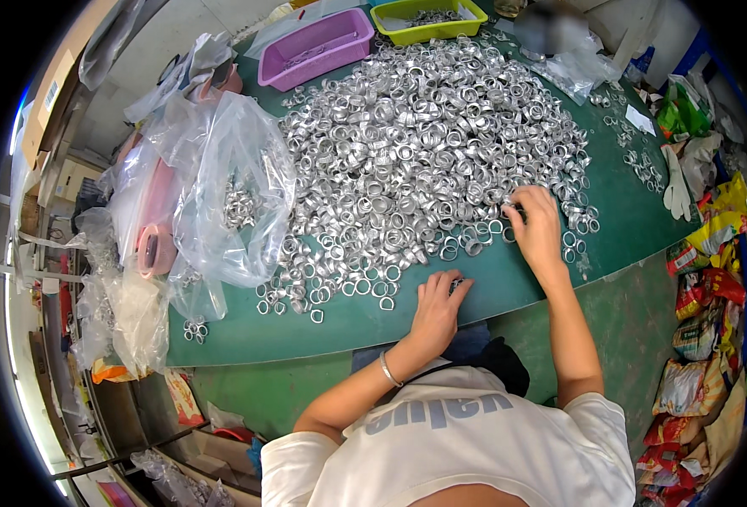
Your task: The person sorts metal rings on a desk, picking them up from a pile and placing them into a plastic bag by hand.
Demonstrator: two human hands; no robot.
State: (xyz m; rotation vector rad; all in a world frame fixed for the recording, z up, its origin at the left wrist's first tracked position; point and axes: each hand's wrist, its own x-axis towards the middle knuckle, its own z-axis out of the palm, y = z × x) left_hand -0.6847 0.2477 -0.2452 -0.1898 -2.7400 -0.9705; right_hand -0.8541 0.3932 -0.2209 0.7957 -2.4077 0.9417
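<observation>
A large heap of small silver metal rings covers the green table. My right hand reaches into the heap's near right edge, its fingertips pinched on a ring. My left hand rests near the table's front edge with its fingers curled over a few rings. A thin bangle sits on my left wrist.
A clear plastic bag with some rings stands at the table's left. A purple basket and a green tray sit at the far edge. A white glove and colourful snack packets lie at the right.
</observation>
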